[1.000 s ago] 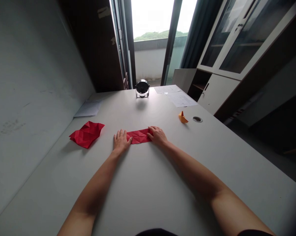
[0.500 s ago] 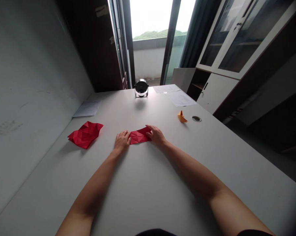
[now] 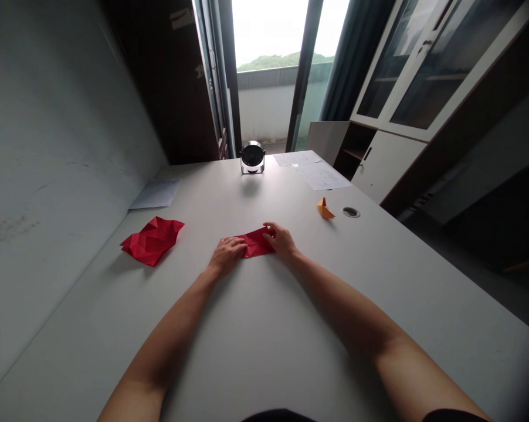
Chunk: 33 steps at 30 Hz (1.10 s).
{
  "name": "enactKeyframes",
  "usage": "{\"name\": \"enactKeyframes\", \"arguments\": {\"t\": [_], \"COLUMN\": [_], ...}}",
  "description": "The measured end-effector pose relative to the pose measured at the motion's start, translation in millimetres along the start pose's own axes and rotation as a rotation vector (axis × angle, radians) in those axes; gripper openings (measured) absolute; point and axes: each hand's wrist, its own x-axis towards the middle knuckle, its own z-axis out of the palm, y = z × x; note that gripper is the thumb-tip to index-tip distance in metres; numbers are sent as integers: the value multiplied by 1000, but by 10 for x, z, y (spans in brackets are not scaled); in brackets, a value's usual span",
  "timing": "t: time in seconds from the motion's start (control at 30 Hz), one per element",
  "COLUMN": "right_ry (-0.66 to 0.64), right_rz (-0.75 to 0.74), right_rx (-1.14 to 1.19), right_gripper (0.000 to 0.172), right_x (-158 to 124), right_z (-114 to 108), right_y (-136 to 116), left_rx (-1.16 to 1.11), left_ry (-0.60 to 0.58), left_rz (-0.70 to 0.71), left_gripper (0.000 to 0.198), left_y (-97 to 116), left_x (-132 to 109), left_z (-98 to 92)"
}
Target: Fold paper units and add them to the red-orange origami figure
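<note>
A folded strip of red paper [image 3: 256, 242] lies on the white table [image 3: 255, 328] in front of me. My left hand [image 3: 227, 256] covers the strip's left end, fingers curled over it and pressing. The strip's right end is pinched by the thumb and fingers of my right hand [image 3: 282, 240]. Only a short piece of red paper shows between the two hands.
A crumpled, creased red sheet [image 3: 152, 239] lies to the left. A small orange folded paper figure [image 3: 325, 209] sits at the right beside a cable hole [image 3: 351, 212]. A small fan [image 3: 252, 157] and loose white sheets [image 3: 321, 176] are at the far end; the wall runs along the left.
My left hand has slid to the right along the red strip, pushing its left end toward my right hand. The visible strip is now much shorter. My right hand has barely moved.
</note>
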Motion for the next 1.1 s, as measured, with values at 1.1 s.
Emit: {"name": "enactKeyframes", "arguments": {"t": [1.1], "right_ry": [-289], "right_rz": [-155], "right_rx": [240], "right_gripper": [27], "right_x": [-115], "right_z": [-53], "right_y": [-250], "left_rx": [-49], "left_ry": [17], "left_rz": [60], "left_gripper": [35], "left_y": [-145], "left_x": [-10], "left_z": [103]}}
